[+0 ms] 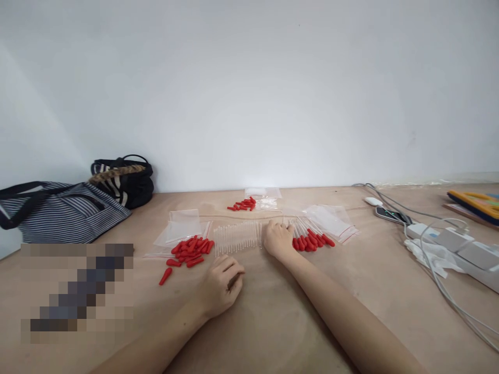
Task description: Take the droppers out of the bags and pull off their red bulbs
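My left hand [224, 283] rests on the table near the lower left end of a row of clear, thin tubes [236, 237]. Its fingers are loosely curled, and a gap shows between thumb and fingers with nothing visible in it. Bent over the right end of the row is my right hand [278, 240], its fingers closed downward; the fingertips and whatever they hold are hidden. More clear tubes [302, 227] fan out beyond it, beside red rubber bulbs [312, 241]. A second heap of red bulbs [191, 248] lies left of the row, with a single bulb [166, 276] nearer me.
Clear zip bags lie at the left [183, 224] and right [331, 221]. Small red pieces [244, 203] and short clear pieces [268, 203] sit farther back. Striped bag [74, 213] and black bag [132, 182] stand left; phone [392, 214], cables and power strip [460, 249] lie right.
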